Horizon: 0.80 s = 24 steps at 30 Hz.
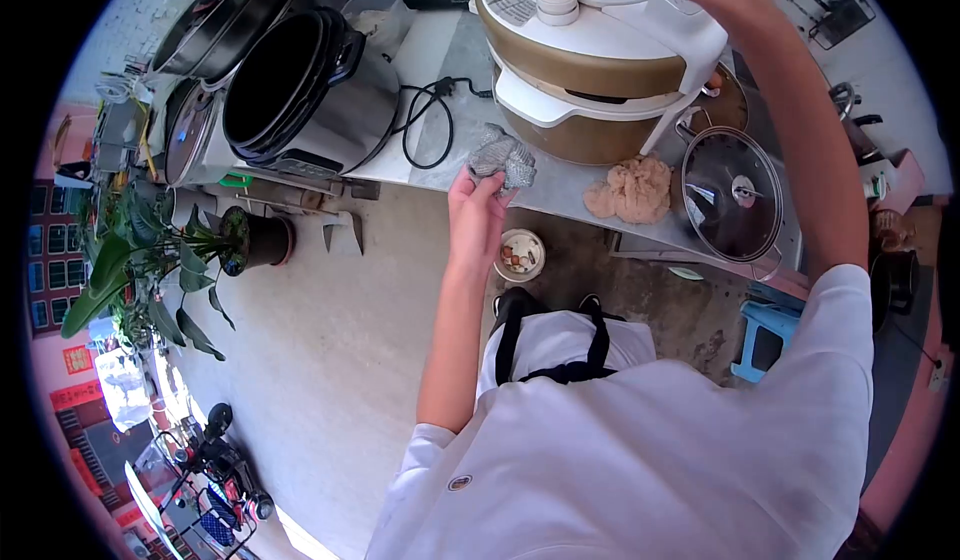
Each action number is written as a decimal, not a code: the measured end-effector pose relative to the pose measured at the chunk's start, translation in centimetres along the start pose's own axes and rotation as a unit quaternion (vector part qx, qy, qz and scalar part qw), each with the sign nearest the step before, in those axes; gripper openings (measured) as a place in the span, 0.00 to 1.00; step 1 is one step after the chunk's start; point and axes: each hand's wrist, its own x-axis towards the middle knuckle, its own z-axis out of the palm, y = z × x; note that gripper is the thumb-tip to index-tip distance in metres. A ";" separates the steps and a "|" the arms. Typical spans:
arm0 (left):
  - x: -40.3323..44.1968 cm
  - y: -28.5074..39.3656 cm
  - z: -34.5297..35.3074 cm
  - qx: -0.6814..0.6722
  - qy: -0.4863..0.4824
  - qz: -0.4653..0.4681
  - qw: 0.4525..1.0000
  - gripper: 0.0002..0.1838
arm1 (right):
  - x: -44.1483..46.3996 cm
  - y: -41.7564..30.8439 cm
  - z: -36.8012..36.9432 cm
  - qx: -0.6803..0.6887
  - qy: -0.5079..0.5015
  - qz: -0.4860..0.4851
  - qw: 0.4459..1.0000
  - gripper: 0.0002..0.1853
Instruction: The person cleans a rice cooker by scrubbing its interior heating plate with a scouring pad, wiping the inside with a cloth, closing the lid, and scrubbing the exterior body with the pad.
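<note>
My left hand (478, 210) is closed around a crumpled, silvery-grey scrubbing cloth (503, 158), held just off the front edge of the counter. Behind it stands a big white and gold-brown countertop cooker (585, 65) with a round knob on its upper part. My right forearm (775, 50) reaches up and across the cooker's top; the hand itself is cut off by the upper edge of the view. A bunched tan mesh cloth (635, 192) lies on the counter to the right of the cooker's base.
A pot with a glass lid (732, 195) sits at the counter's right. On the left are an open electric pressure cooker (325, 100) and a black power cord (432, 125). Below are a small waste bin (520, 256), a blue stool (765, 340) and a potted plant (262, 237).
</note>
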 end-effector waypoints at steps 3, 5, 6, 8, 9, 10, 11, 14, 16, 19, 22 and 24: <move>-0.9 1.8 -0.4 -0.031 -0.049 -0.065 0.996 0.18 | -10.3 -1.5 6.2 0.197 0.108 0.065 0.972 0.09; -0.9 3.3 -0.2 -0.061 -0.084 -0.123 0.987 0.20 | -14.9 -2.2 11.6 0.279 0.147 0.192 0.929 0.11; -0.5 4.1 0.2 -0.055 -0.100 -0.140 0.983 0.20 | -15.6 -2.5 15.1 0.308 0.227 0.253 0.888 0.17; -0.1 5.1 0.6 -0.086 -0.153 -0.209 0.962 0.20 | -16.6 -1.5 21.9 0.268 0.271 0.310 0.871 0.31; 0.4 5.1 0.1 -0.066 -0.171 -0.261 0.948 0.20 | -16.2 -2.0 24.0 0.286 0.305 0.301 0.857 0.31; 0.7 5.2 0.0 -0.043 -0.181 -0.302 0.935 0.19 | -15.5 -2.4 25.7 0.299 0.342 0.290 0.842 0.31; 1.2 4.8 -1.0 -0.003 -0.207 -0.336 0.919 0.19 | -14.8 -2.5 27.4 0.290 0.373 0.307 0.826 0.31; 1.9 4.7 -1.0 0.119 -0.247 -0.339 0.900 0.17 | -12.6 -1.9 30.9 0.231 0.474 0.268 0.807 0.27; 1.8 5.0 -1.7 0.207 -0.242 -0.304 0.898 0.15 | -11.5 -2.4 33.3 0.271 0.553 0.281 0.736 0.23; 3.2 3.9 -2.1 0.388 -0.372 -0.057 0.841 0.13 | -10.1 -3.1 34.7 0.300 0.634 0.261 0.663 0.20; 3.6 6.1 -0.8 0.631 -0.419 0.021 0.652 0.15 | -9.4 -2.5 36.1 0.356 0.711 0.195 0.574 0.14; 2.8 9.1 1.6 0.678 -0.433 0.084 0.588 0.15 | -9.3 -2.4 35.5 0.435 0.727 0.161 0.506 0.11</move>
